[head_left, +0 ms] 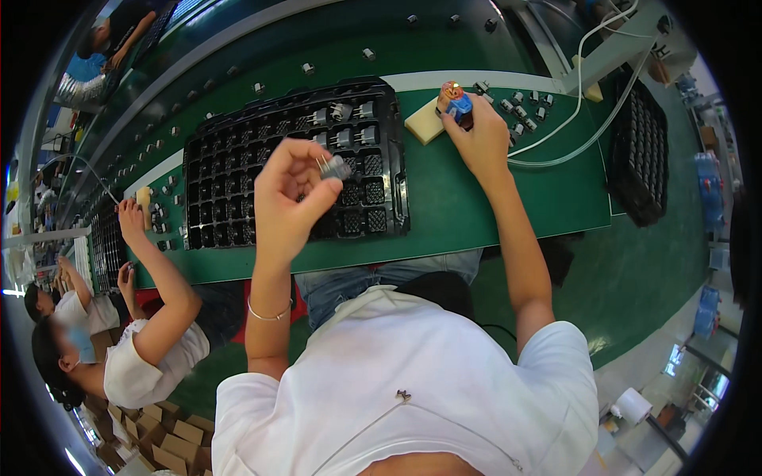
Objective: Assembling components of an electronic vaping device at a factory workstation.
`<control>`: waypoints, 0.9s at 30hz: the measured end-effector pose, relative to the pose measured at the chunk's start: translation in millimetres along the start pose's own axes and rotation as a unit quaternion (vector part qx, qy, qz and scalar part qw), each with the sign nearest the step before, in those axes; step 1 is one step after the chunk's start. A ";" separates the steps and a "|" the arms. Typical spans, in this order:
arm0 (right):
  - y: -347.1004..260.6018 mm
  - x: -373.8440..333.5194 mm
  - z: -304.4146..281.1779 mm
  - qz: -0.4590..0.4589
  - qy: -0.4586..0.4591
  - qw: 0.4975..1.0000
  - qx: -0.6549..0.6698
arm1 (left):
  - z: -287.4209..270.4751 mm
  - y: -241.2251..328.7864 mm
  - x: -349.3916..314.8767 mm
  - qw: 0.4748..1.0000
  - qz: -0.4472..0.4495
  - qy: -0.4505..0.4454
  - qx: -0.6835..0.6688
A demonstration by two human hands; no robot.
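Observation:
Pinched between the thumb and fingers of my left hand [295, 194] is a small silvery-grey component with thin metal pins [335, 167], raised over the black compartment tray [402, 174]. Several similar components [341, 137] fill cells at the tray's far right part. My right hand [481, 135] is wrapped round a small blue object with a round orange-red top [454, 98]; its exact kind is not clear. Beside that hand, a pale yellow block [425, 122] lies on the green table [452, 210]. A loose group of components [520, 111] sits just right of the hand.
A clear hose [559, 159] runs past my right wrist to a metal post [607, 55]. Stacked black trays [639, 151] stand at the right. Spaced components lie along a green belt [341, 47] beyond the table. A co-worker [163, 333] sits close on my left.

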State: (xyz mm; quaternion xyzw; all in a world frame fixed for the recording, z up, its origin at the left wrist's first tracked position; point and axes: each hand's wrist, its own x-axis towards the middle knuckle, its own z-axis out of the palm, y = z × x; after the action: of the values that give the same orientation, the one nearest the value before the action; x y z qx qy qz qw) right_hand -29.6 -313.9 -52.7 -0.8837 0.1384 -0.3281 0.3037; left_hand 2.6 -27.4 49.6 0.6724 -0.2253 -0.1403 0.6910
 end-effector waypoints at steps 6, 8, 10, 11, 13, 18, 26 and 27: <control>1.6 -3.5 1.2 -0.002 -0.005 1.000 -0.015 | 0.8 -16.8 -18.0 0.999 -0.025 -0.005 0.033; 4.4 -3.6 1.9 -0.001 -0.010 1.000 -0.010 | 0.7 -18.8 -19.1 0.999 -0.029 -0.008 0.023; 7.9 2.6 3.1 0.005 -0.020 0.999 -0.028 | 2.6 -18.7 -18.8 1.000 -0.027 -0.008 0.012; 8.5 4.4 3.0 0.010 -0.033 0.998 -0.046 | 3.7 -18.6 -19.3 1.000 -0.027 -0.006 0.002; 5.1 7.2 2.2 0.012 -0.030 0.997 -0.066 | 5.1 -16.3 -19.5 1.000 -0.027 -0.003 0.003; 1.6 1.4 3.1 0.000 0.000 0.998 -0.065 | 3.4 -19.0 -23.7 1.000 -0.021 -0.002 -0.001; 0.2 1.0 7.0 -0.002 0.013 0.997 -0.076 | 7.5 -17.1 -28.0 1.000 -0.021 0.003 -0.016; -0.1 3.1 8.7 -0.002 0.015 0.997 -0.076 | 6.2 -18.3 -28.0 1.000 -0.018 0.002 -0.015</control>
State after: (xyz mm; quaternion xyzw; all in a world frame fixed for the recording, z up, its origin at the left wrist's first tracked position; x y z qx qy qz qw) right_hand -21.5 -311.3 -56.3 -0.8996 0.1652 -0.3305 0.2327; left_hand -22.6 -19.8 28.0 0.6660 -0.2090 -0.1549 0.6991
